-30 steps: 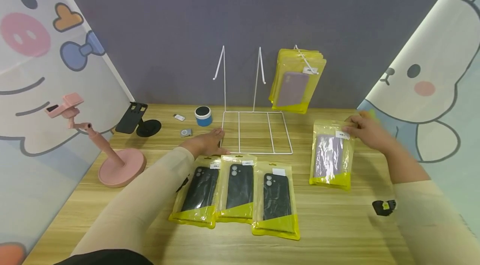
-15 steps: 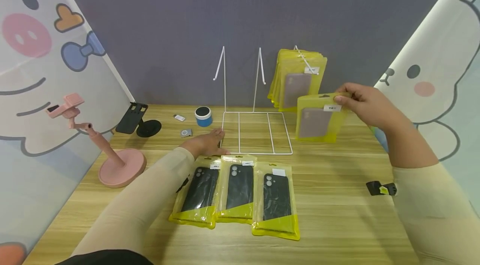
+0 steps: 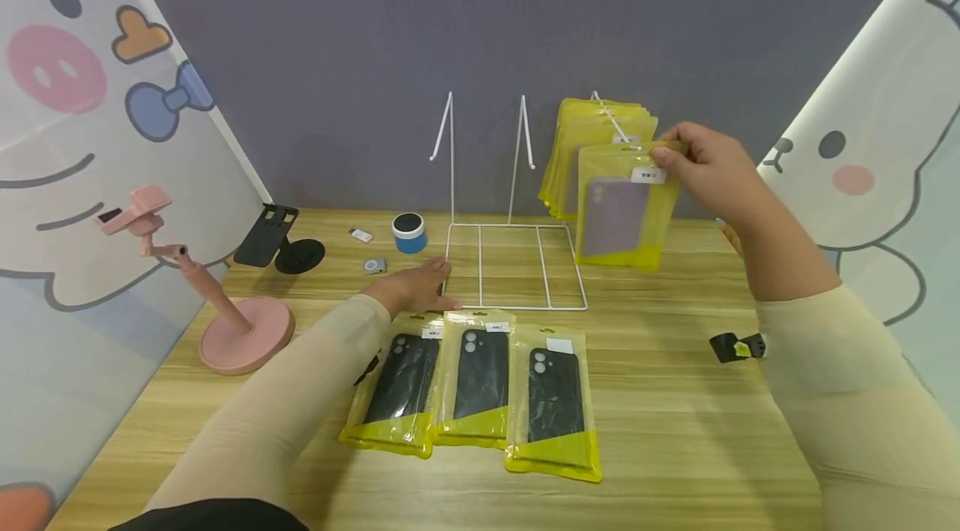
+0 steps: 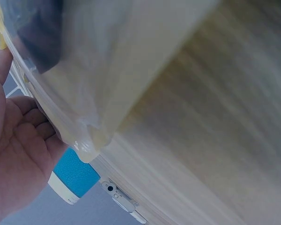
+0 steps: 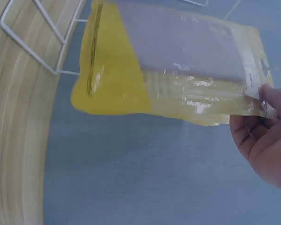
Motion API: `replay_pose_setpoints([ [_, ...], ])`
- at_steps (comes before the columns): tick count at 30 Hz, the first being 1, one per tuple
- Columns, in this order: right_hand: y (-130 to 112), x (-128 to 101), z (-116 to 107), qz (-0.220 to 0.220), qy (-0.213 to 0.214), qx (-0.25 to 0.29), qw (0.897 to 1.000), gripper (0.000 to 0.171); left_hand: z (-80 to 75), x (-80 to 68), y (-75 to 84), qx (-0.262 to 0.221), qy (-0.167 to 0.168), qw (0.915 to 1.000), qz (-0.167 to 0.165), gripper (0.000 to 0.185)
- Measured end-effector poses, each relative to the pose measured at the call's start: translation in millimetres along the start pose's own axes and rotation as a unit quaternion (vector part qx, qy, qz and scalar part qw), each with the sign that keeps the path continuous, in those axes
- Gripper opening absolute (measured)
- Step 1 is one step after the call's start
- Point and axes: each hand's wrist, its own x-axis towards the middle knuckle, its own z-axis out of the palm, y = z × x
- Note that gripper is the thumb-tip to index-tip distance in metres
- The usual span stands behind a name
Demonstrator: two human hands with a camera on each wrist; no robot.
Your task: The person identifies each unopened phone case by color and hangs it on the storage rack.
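Observation:
My right hand (image 3: 711, 169) pinches the top right corner of a yellow pouch with a purple phone case (image 3: 617, 217) in it. The pouch hangs upright in front of more bagged cases (image 3: 564, 149) on the right prong, its top edge right at the prong's tip. In the right wrist view, thumb and fingers hold the bagged phone case (image 5: 178, 42) beside its hanging hole. My left hand (image 3: 413, 288) rests at the front left corner of the white wire rack (image 3: 514, 308), thumb and fingers spread. In the left wrist view, a pouch partly hides the left hand (image 4: 21, 145).
Three pouches with black phone cases (image 3: 480, 373) lie in front of the rack. Two bare prongs (image 3: 528, 135) rise at its left and middle. Leftward stand a blue jar (image 3: 409, 234), small gadgets (image 3: 374, 266), a black phone stand (image 3: 298, 256) and a pink stand (image 3: 246, 335).
The right hand has lifted the bagged purple phone case from the table's right side, up and leftward to the right prong's tip. The left hand has stayed at the rack's corner.

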Motion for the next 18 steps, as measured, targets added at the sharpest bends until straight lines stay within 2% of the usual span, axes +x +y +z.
replay_pose_setpoints([
  [6,4.9,21.9,7.6,0.044,-0.017,-0.044,0.998,0.047,-1.4,-0.7,0.5,-0.007,-0.001,1.0000,-0.003,0.098],
  [13,7.0,46.1,13.1,0.089,-0.001,-0.062,0.994,0.058,-2.0,-1.8,1.6,-0.001,0.001,1.0000,0.002,0.097],
  [18,7.6,50.5,15.7,0.110,0.009,-0.067,0.992,0.067,-2.0,-2.0,1.7,-0.003,0.005,1.0000,0.008,0.096],
])
